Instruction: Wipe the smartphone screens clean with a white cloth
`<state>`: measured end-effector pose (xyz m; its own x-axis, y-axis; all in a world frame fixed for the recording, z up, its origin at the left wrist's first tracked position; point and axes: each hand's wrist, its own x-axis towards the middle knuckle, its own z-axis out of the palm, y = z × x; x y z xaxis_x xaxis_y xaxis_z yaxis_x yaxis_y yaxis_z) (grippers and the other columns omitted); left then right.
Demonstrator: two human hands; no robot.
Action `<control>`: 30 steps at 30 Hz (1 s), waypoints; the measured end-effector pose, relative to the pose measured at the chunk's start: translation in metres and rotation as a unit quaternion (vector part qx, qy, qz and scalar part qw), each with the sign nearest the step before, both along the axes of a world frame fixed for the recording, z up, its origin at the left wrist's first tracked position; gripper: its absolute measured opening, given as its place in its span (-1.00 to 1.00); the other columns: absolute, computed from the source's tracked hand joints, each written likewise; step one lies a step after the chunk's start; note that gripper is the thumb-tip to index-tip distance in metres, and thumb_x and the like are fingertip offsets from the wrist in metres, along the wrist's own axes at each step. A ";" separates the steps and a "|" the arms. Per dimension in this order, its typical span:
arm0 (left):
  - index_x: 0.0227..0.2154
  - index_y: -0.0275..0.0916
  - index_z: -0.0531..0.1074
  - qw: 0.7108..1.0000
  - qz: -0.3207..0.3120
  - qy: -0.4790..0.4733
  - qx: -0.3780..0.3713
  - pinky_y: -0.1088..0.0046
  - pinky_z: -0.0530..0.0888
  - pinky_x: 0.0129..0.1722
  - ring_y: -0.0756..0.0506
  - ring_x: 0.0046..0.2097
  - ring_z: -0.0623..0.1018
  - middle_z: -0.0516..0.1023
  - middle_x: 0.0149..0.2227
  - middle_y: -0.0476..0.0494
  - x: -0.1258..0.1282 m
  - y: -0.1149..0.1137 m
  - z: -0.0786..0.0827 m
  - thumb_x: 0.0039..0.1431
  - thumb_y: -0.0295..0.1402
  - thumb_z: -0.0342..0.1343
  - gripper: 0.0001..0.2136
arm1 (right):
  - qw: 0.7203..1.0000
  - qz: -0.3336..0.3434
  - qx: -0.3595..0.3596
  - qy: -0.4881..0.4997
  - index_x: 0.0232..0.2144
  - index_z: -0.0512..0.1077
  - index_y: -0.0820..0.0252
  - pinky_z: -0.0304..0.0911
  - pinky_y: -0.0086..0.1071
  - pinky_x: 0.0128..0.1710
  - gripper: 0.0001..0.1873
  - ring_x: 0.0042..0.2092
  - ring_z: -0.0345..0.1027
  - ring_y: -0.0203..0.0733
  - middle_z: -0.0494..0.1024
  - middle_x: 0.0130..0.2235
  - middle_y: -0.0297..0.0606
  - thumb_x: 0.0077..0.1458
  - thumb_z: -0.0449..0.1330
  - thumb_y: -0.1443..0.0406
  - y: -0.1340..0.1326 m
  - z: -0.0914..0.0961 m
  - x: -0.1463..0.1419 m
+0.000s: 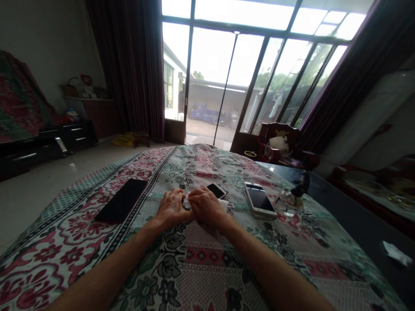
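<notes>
Head view: you are pressing your left hand point(171, 208) and right hand point(207, 208) together above a floral bedspread point(194, 259), the right lying partly over the left; your fingers are closing around a white tissue point(186, 203), showing only as a small wad between them; a further white piece point(223, 204) is poking out beneath your right hand, though you cannot tell whether it is the same tissue; a small dark-screened phone point(216, 190) is lying just beyond your right fingertips, partly hidden by them; a white smartphone point(259, 201) is resting face up further right on the bedspread, well clear of your hands; a large black phone point(121, 201) is lying to the left, also apart from them; beyond the bedspread's right edge, a black-topped bench point(356, 207) is carrying a clear glass object point(288, 201) and a crumpled white scrap point(397, 253); daylight is coming through a glazed sliding door point(210, 86) ahead of you, with a blue truck point(204, 114) standing outside.
</notes>
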<state>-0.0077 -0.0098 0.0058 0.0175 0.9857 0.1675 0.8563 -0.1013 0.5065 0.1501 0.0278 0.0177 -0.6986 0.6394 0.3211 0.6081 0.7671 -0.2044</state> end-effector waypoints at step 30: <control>-0.10 -0.22 0.47 1.000 0.013 -0.003 0.005 0.07 0.33 0.15 -0.43 0.17 0.36 0.41 0.12 -0.33 0.002 -0.001 -0.003 -0.22 -0.03 0.23 -0.42 | 0.997 -0.028 -0.058 -0.053 -0.36 0.56 0.15 0.17 -0.36 -0.10 -0.80 -0.11 0.30 -0.18 0.52 -0.09 -0.23 0.07 0.16 0.47 -0.018 0.012 0.016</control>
